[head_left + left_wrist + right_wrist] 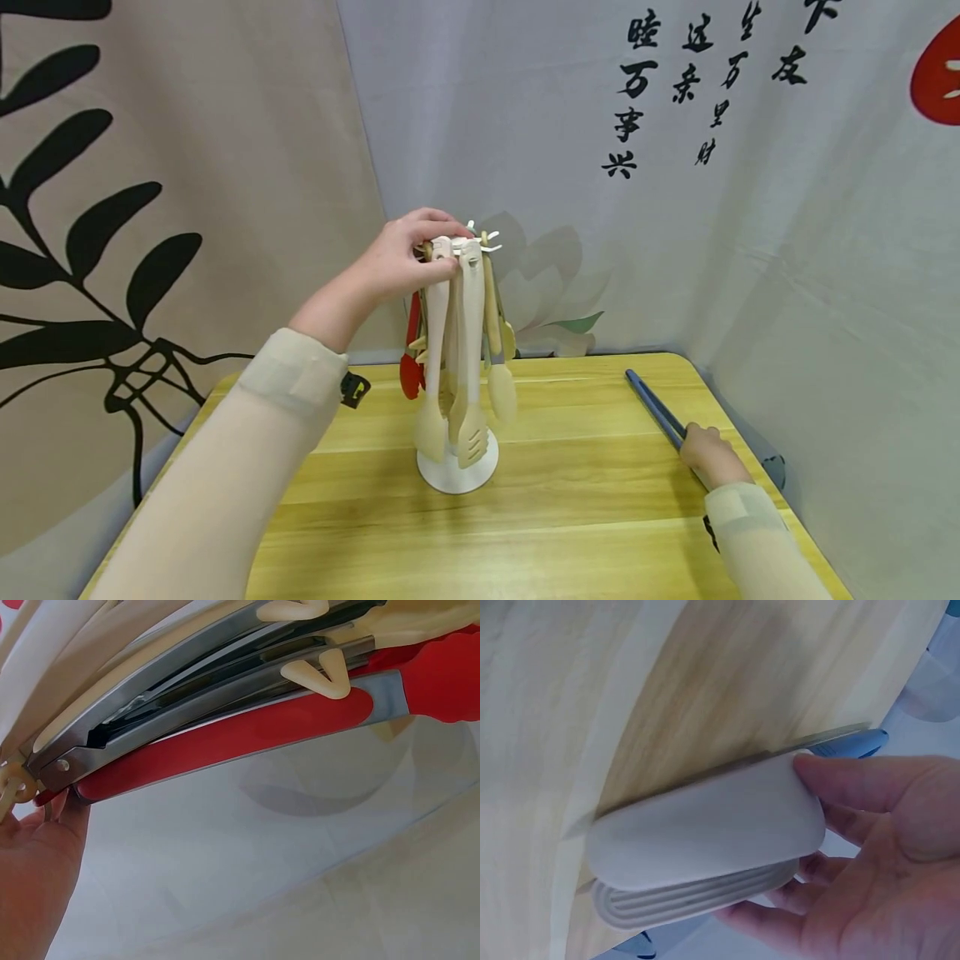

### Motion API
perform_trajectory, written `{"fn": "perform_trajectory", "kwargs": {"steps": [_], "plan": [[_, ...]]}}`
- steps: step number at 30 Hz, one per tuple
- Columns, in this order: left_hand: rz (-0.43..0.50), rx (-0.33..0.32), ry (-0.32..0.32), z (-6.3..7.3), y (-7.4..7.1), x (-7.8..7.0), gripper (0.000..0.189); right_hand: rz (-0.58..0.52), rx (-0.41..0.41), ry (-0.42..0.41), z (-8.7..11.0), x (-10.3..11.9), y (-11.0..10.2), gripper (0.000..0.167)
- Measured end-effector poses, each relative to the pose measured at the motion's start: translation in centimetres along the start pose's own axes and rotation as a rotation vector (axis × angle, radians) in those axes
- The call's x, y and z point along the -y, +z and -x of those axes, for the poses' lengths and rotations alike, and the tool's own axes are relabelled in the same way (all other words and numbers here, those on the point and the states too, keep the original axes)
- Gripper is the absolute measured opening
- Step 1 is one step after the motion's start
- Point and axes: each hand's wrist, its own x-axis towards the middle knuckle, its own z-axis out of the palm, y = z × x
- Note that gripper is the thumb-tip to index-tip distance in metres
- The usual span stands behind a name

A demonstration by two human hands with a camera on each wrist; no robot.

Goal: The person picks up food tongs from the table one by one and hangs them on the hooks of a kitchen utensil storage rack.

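My left hand (408,254) grips the top of a utensil stand, thumb across the upper handles and fingers over its hooks. Round the stand hang a cream slotted turner (472,433), a cream solid-headed utensil (431,429) and a brush-like utensil (502,387). Red-handled tongs (225,750) hang on the far left side. The round white base (457,480) rests on the table. At the right, my right hand (712,456) holds blue-handled tongs (654,406) by their pale heads. Close up, those heads (705,825) are smooth outside and ribbed inside, pinched between thumb and fingers.
A yellow wood-grain table (570,508) carries the stand, its rounded far corner and right edge near the blue tongs. Light cloth (517,108) with dark writing and leaf prints hangs close behind and on both sides.
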Motion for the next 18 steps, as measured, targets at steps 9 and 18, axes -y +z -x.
{"fn": "perform_trajectory", "kwargs": {"steps": [9, 18], "plan": [[0.011, -0.005, -0.001, 0.0, 0.1, 0.0, 0.033, -0.073, -0.045, -0.048, 0.6, 0.9, -0.6, 0.054], [0.015, -0.003, 0.0, 0.2, 0.1, 0.0, 0.034, -0.209, -0.081, -0.119, 0.7, 2.9, -1.4, 0.062]]}}
